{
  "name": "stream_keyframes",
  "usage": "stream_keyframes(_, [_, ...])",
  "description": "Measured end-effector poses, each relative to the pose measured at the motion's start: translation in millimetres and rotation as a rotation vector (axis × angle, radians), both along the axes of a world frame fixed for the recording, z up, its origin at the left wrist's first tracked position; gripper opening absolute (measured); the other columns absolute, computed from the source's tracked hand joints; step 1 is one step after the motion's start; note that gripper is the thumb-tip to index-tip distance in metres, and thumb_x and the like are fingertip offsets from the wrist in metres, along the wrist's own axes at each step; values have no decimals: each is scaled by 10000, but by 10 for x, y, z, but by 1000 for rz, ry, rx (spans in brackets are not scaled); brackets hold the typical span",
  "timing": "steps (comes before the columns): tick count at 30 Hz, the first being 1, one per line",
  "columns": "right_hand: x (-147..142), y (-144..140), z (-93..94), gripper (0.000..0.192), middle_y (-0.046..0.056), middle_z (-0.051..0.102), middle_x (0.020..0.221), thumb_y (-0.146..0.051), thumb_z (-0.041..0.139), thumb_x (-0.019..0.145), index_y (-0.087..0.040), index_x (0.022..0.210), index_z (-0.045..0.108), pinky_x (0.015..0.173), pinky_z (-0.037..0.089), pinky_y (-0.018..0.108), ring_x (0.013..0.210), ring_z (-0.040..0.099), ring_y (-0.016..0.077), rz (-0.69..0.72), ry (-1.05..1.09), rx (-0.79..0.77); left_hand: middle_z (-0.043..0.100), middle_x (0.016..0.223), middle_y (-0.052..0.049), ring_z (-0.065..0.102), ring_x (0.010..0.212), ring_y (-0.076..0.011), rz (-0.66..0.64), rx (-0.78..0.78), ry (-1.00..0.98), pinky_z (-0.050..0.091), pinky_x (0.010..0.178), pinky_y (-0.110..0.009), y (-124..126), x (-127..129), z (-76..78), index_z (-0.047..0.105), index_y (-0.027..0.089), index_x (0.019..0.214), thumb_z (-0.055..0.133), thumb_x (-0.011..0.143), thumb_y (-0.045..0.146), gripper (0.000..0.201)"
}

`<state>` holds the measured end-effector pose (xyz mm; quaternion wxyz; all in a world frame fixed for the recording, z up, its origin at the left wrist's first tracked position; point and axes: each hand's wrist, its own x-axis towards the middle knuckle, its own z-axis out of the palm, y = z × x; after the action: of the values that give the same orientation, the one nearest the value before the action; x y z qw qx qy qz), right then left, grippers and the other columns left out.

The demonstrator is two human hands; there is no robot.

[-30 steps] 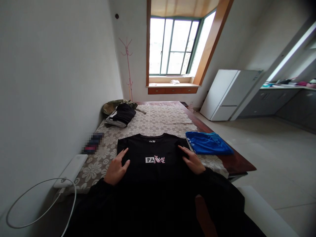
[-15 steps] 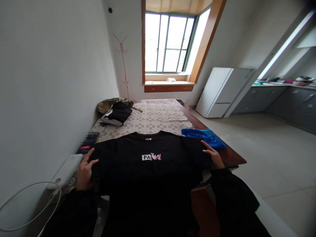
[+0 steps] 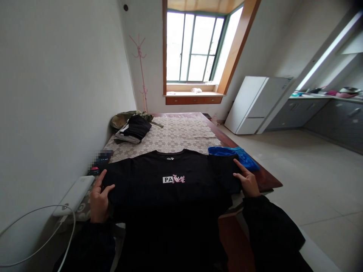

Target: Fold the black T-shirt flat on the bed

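A black T-shirt (image 3: 147,196) lies spread in front of me, neckline away from me, with a white and pink "PAWS" print on its chest. Its lower part merges into dark shadow near my body. My left hand (image 3: 99,198) grips the hem of the left sleeve, index finger and thumb set apart along the edge. At the opposite sleeve, my right hand (image 3: 248,182) holds the hem in much the same way. The remaining fingers of both hands are partly hidden. Just beyond the right sleeve sits a folded blue garment (image 3: 249,160).
The shirt rests on a bed-like platform with a patterned cover (image 3: 181,132) and dark wooden edge (image 3: 269,181). Folded dark clothes (image 3: 137,127) lie at the far left. Near my left hand are a phone (image 3: 104,155) and a white power bank (image 3: 75,194) with a cable (image 3: 74,226).
Both hands have shifted slightly outward, and the sleeves are drawn a little wider. The cable has moved slightly to the right. The phone now shows a clock.
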<state>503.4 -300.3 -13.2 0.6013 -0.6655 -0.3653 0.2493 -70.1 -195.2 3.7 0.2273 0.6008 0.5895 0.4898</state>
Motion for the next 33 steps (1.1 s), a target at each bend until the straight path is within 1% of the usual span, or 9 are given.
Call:
stream_keyframes(3, [-186, 90, 210, 728, 4, 628, 1478, -321, 704, 773, -278, 1489, 582, 1204, 410, 432, 1437, 503, 298, 111, -215, 15, 493, 1615, 23, 462, 1479, -283, 5, 5, -83, 355, 1259, -411, -10, 243, 176, 526, 324, 1511, 630, 873, 361, 647])
stream_keyframes(5, [-344, 166, 331, 669, 11, 675, 1409, -340, 693, 793, -311, 1457, 613, 1185, 427, 447, 1406, 532, 296, 212, -317, 11, 522, 1593, 11, 477, 1466, -278, -58, 14, -28, 378, 1241, -401, -14, 403, 261, 536, 309, 1507, 629, 861, 345, 654])
stream_keyframes(8, [-563, 241, 437, 688, 47, 767, 1074, -403, 686, 850, -295, 1516, 551, 901, 598, 379, 1029, 719, 254, 460, -330, -54, 546, 1571, -44, 600, 1325, -275, -220, -7, 94, 535, 1068, -388, -31, 584, 325, 545, 286, 1505, 607, 861, 344, 650])
stream_keyframes(11, [-650, 259, 447, 730, -3, 678, 749, -479, 610, 941, -244, 1604, 414, 586, 547, 278, 653, 642, 172, 664, -236, -99, 686, 1377, -98, 710, 949, -219, -397, -74, 165, 603, 784, -337, -49, 642, 343, 547, 266, 1506, 593, 889, 439, 643])
stream_keyframes(15, [-492, 312, 352, 591, 23, 679, 781, -496, 585, 946, -206, 1461, 597, 602, 532, 293, 677, 627, 178, 532, -303, -50, 757, 1057, -59, 679, 721, -175, -401, -170, 240, 561, 671, -303, 51, 535, 309, 588, 240, 1461, 521, 931, 563, 625])
stream_keyframes(20, [-111, 656, 202, 399, 96, 763, 1126, -380, 556, 918, -218, 1239, 730, 871, 551, 387, 882, 696, 236, 367, -670, -182, 717, 1309, -124, 690, 1140, -277, -306, -164, 495, 533, 974, -380, 558, 294, 135, 664, 206, 1339, 490, 917, 472, 528])
stream_keyframes(23, [60, 1001, 172, 405, 123, 740, 1222, -327, 569, 889, -198, 1239, 726, 988, 508, 388, 1014, 694, 265, 328, -840, -326, 706, 1328, -166, 659, 1219, -298, -245, -215, 642, 489, 1046, -391, 943, 194, 45, 667, 158, 1302, 478, 899, 423, 518])
stream_keyframes(27, [150, 1466, 169, 359, 134, 742, 1110, -332, 704, 788, -181, 1106, 771, 992, 500, 357, 1098, 676, 303, 383, -891, -496, 717, 1281, -201, 659, 1203, -311, -211, -241, 679, 472, 1047, -386, 1327, 178, 22, 706, 135, 1194, 513, 877, 428, 474])
stream_keyframes(33, [146, 1963, 145, 213, 59, 709, 818, -355, 836, 653, -199, 761, 738, 834, 530, 333, 899, 683, 268, 457, -812, -583, 771, 1064, -164, 692, 1062, -318, -211, -271, 597, 505, 935, -380, 1697, 365, -36, 739, 165, 998, 640, 805, 492, 393])
